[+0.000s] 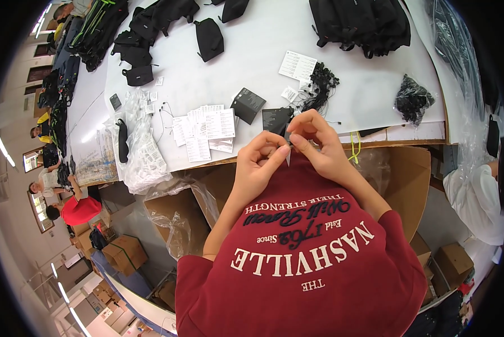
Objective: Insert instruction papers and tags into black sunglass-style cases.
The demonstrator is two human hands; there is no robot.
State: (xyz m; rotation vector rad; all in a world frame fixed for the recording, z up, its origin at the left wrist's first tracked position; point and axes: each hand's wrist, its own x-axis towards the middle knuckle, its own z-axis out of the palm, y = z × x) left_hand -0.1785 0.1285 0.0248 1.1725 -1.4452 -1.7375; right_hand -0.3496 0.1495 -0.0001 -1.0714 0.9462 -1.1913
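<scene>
Both hands meet just above the front edge of the white surface, over the chest of the red shirt. The left hand pinches a small, thin, pale sliver between thumb and forefinger, its tip pointing down; what exactly it is stays too small to tell. The right hand has its fingertips closed on the upper end of the same piece, beside a small black tag lying at the surface's edge. Just behind are white paper tags, a bundle of black cords and a black cord bundle in a clear bag; black pouches lie farther back. As I judge it, the piece is so slight and so narrowly pinched that a loosened finger could drop it into the open cardboard box below, where it would be hard to find; pulling the two ends unevenly might bend or tear it
</scene>
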